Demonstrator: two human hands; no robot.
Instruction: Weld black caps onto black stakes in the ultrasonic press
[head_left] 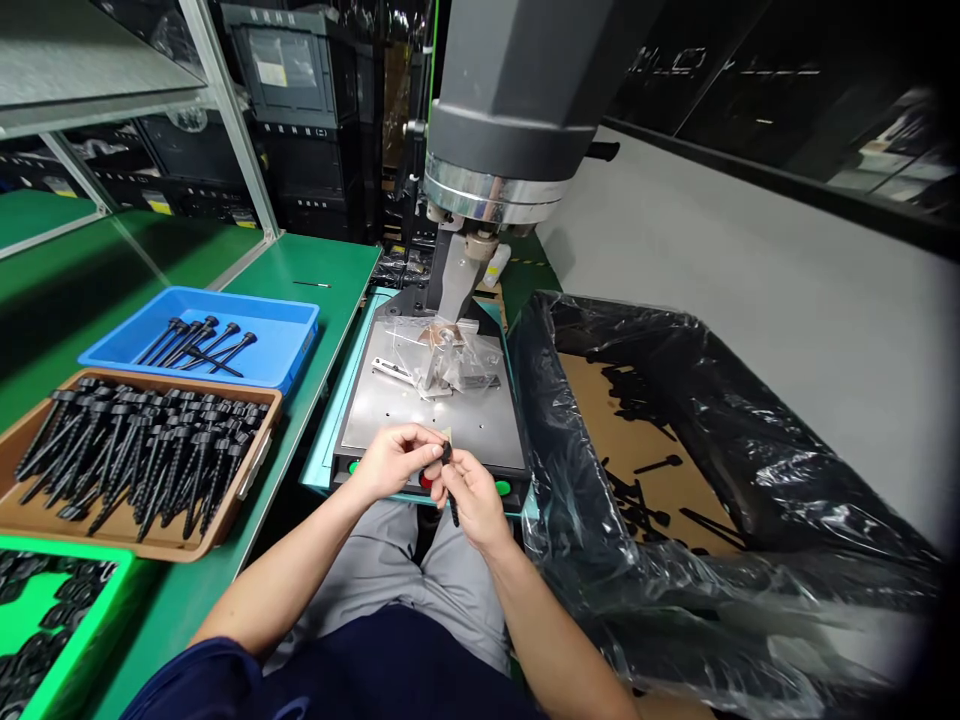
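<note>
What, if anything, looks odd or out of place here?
Mainly the clear plastic crumpled on the metal plate: it looks makeshift against the smooth surface. In the blue tray, one black part lies across others, slightly untidy. I see no clear spill or damage.

Just ahead of the left hand (394,465) and right hand (476,500), bare metal plate (382,407) leaves a low passage, blocked farther on by crumpled plastic (474,358) and the machine's downward-pointing tip (456,278). Leftward, the raised walls of the brown tray (232,503) and blue tray (294,347) obstruct; rightward, the black-lined box (574,470) has a high wall but an open top.
</note>
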